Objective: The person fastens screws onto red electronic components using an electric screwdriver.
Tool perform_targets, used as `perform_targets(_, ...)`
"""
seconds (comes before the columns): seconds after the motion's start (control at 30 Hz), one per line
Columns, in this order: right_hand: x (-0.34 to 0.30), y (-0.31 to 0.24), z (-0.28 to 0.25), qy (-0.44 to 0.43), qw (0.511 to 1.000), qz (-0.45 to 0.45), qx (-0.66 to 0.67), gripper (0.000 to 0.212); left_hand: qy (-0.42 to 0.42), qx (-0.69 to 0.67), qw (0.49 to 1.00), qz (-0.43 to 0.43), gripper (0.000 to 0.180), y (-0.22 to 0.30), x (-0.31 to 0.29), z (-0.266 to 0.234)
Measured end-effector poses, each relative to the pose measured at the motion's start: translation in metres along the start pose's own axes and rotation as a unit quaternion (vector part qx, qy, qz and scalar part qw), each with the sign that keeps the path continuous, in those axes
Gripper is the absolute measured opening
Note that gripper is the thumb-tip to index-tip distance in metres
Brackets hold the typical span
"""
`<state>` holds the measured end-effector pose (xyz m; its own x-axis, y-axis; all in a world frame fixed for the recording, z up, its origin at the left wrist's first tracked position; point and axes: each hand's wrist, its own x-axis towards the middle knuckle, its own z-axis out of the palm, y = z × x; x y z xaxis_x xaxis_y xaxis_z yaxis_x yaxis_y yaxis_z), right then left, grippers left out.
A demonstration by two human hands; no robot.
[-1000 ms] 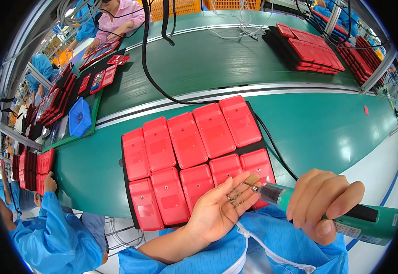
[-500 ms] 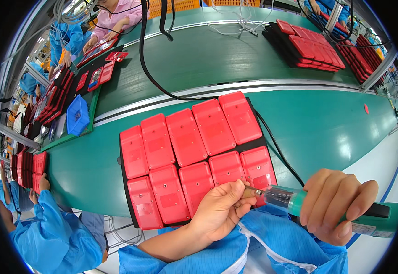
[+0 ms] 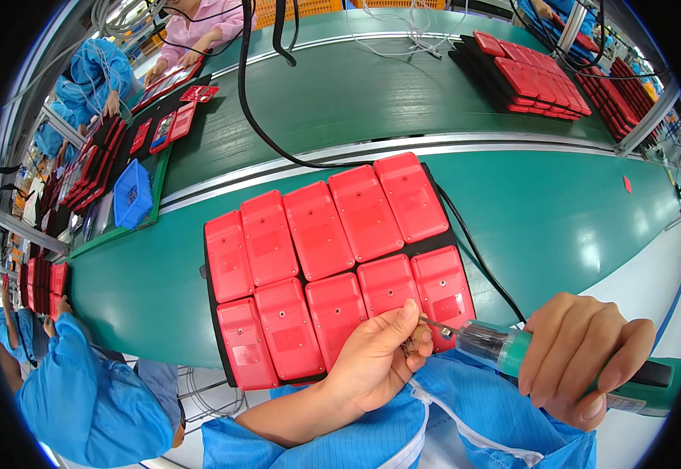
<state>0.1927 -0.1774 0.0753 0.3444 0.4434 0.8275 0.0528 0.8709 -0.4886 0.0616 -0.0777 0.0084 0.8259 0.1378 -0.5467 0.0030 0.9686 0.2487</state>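
My right hand (image 3: 582,356) is wrapped around a green electric screwdriver (image 3: 516,349) with a clear nose, its bit pointing left. The bit's tip is by the thumb and forefinger of my left hand (image 3: 379,356), which is closed. Small dark metal pieces that look like screws (image 3: 412,344) show between its curled fingers; part of them is hidden. Both hands are over the near edge of a black tray (image 3: 426,248). On it lie two rows of red plastic casings (image 3: 318,230), backs up, with small screw holes. My left hand partly covers the near-row casings.
A black cable (image 3: 477,250) runs along the tray's right side. At the left stands a blue bin (image 3: 132,195) with small parts. Stacked red casings (image 3: 539,78) lie across the green conveyor (image 3: 340,102). Co-workers in blue (image 3: 82,391) and pink sit left and far left.
The screwdriver and my right hand have shifted slightly right and down, showing more of the bit. My left hand stays near its place. The co-worker at lower left has moved an arm.
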Motion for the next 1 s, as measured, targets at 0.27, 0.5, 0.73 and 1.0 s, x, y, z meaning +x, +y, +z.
perform_targets(0.27, 0.002, 0.000, -0.002, -0.029, 1.000, 0.003, 0.005, 0.021, 0.019, 0.024, 0.999, -0.015, 0.031, -0.001, 0.000, 0.002)
perform_targets(0.5, 0.012, -0.008, -0.011, -0.095, 0.994, 0.033, 0.028, 0.021, -0.012, 0.082, 0.996, -0.026, 0.032, -0.004, -0.001, 0.001)
perform_targets(0.73, -0.001, -0.017, -0.029, -0.008, 0.991, 0.106, -0.083, 0.024, -0.051, -0.003, 0.996, -0.079, 0.040, 0.002, -0.010, -0.016)
perform_targets(1.0, -0.012, -0.009, -0.031, 0.010, 0.984, 0.155, -0.089, 0.023, -0.121, -0.431, 0.879, 0.163, 0.027, 0.038, -0.020, -0.025)
